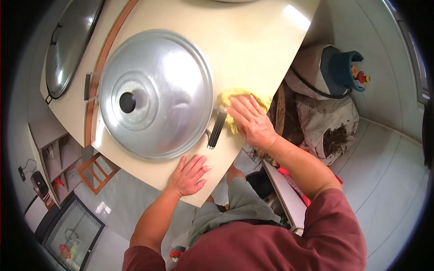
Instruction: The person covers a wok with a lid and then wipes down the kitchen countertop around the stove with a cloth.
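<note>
My right hand [254,123] presses down on a bunched yellow cloth [224,95], holding it against the cream countertop [253,49] near its right edge. Most of the cloth is hidden under my palm and fingers. My left hand [188,176] rests on the counter near the front edge, fingers spread and with nothing in it. Between and beyond my hands sits a wide pan with a domed metal lid [176,86] and a black knob [127,102]. The pan's black side handle [217,130] is close to my right hand's fingertips.
A second lidded pan [72,49] stands at the far left, past a brown strip [105,56]. Right of the counter are a gas cylinder with a blue collar [346,67] and a white sack [337,122]. A wooden stool [97,173] and shelves [56,158] stand at lower left.
</note>
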A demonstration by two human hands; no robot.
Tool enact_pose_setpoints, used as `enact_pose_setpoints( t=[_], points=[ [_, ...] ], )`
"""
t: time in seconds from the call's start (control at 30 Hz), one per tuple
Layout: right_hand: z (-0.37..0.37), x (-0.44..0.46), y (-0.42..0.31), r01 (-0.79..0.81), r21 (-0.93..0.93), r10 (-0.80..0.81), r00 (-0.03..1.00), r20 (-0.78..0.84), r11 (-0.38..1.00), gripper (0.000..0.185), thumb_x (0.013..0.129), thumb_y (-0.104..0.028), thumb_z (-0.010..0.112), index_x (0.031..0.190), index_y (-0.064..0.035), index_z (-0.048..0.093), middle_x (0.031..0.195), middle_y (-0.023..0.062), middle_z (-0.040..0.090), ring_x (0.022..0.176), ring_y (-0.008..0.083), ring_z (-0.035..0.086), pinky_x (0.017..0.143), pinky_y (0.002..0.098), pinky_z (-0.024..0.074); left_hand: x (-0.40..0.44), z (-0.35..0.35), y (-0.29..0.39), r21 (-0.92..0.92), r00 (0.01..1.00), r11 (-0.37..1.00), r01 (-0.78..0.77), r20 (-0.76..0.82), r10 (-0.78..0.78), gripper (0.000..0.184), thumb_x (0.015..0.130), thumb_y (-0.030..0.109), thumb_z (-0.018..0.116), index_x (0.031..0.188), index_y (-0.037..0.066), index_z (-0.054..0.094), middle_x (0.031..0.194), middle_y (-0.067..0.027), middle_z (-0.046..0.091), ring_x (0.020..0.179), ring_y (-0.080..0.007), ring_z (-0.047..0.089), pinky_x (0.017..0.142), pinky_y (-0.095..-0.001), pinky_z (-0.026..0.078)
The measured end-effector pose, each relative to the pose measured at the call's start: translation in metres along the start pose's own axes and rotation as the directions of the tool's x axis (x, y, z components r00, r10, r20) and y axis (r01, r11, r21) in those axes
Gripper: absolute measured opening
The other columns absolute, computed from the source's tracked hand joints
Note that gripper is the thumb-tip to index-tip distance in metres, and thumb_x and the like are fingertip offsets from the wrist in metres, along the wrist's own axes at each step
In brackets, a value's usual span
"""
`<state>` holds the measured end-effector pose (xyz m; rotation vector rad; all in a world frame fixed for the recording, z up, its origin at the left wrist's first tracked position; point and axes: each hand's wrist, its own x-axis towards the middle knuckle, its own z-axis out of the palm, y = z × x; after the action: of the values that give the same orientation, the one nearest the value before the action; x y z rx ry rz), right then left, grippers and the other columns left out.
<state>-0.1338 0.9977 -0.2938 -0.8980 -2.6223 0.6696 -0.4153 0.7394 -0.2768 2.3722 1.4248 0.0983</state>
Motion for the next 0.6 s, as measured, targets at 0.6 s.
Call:
enact_pose_setpoints(
  t=[0.6],
  points=[
    [-0.065,0.114,0.123,-0.215,-0.230,0.212,0.976,-0.039,0.949,0.065,0.112,-0.054,0.045,0.170,-0.0270,0.038,0.178,0.0136,0.030,0.167,0.0333,0.020,0.137,0.0526,0.0121,-0.001,0.002,0.000,0.017,1.000,1.000,0.000,0.013,0.000,0.052,0.097,0.047,0.066,0.144,0.025,0.070,0.166,-0.0052,0.052,0.156,-0.0251,0.046,0.133,-0.0578,0.023]
  ],
)
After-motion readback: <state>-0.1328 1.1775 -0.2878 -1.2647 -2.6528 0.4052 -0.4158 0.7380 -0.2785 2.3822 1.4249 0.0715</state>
